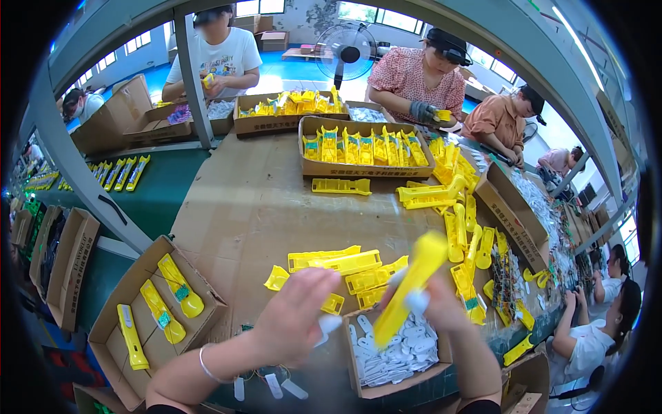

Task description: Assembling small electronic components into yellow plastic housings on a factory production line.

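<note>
My right hand (pixel 445 307) is closed round a long yellow plastic shell (pixel 412 286), shaped like a flashlight body and tilted, blurred by motion. White coverings show on its fingertips. My left hand (pixel 293 321) is beside it, fingers bent together, with white at the fingertips; a small white piece seems to be there, too smeared to make out. Between and below my hands stands a cardboard box (pixel 355 376) of small white plastic strips (pixel 396 355). Just beyond my hands lie several yellow shells (pixel 345 262) on the cardboard-covered table (pixel 241 200).
At the left, an open carton (pixel 214 310) holds three yellow shells with parts fitted. Ahead, a carton (pixel 365 169) is filled with yellow shells. More shells (pixel 455 228) pile up at the right, near wired parts (pixel 507 283). Metal frame posts (pixel 89 165) stand around; co-workers (pixel 424 83) work across the table.
</note>
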`<state>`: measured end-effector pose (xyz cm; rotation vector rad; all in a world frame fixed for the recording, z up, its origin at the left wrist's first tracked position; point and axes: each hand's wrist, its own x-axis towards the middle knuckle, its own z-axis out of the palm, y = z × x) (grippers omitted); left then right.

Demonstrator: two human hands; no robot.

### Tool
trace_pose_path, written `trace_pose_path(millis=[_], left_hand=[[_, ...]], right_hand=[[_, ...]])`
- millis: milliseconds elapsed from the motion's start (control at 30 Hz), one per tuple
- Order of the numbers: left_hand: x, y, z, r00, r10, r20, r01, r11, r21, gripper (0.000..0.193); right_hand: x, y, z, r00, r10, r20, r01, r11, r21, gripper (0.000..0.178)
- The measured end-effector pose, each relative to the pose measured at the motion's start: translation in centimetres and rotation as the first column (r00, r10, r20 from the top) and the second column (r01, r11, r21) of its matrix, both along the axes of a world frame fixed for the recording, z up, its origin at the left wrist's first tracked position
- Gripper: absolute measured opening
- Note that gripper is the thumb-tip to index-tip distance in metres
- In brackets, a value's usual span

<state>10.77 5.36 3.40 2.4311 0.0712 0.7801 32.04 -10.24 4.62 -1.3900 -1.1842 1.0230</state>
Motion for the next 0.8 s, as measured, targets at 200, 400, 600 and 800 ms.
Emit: trace_pose_path(millis=[200, 400, 600, 800], left_hand=[[-3.4, -3.3, -0.6, 0.975, -0.201, -0.089, 0.198, 0.627, 0.753, 0.050], [-7.9, -2.6, -1.8, 0.863, -0.146, -0.484, 0.366, 0.841, 0.399, 0.050], [-11.3, -2.3, -4.9, 0.899, 0.063, -0.433, -0.412, 0.455, -0.790, 0.070], [-10.0, -3.9, -6.8, 0.833, 0.305, -0.462, -0.495, 0.784, -0.374, 0.090]], right_hand=[[-8.8, -1.7, -1.3, 0.823, 0.403, -0.399, -0.553, 0.727, -0.406, 0.024], [-6.8, -2.0, -2.2, 0.905, 0.091, -0.416, -0.284, 0.856, -0.432, 0.025], [-4.0, -2.2, -7.2, 0.555, -0.090, 0.827, 0.310, 0.945, -0.105, 0.016], [-4.7, -1.6, -10.4, 0.436, -0.027, 0.900, 0.460, 0.865, -0.197, 0.012]])
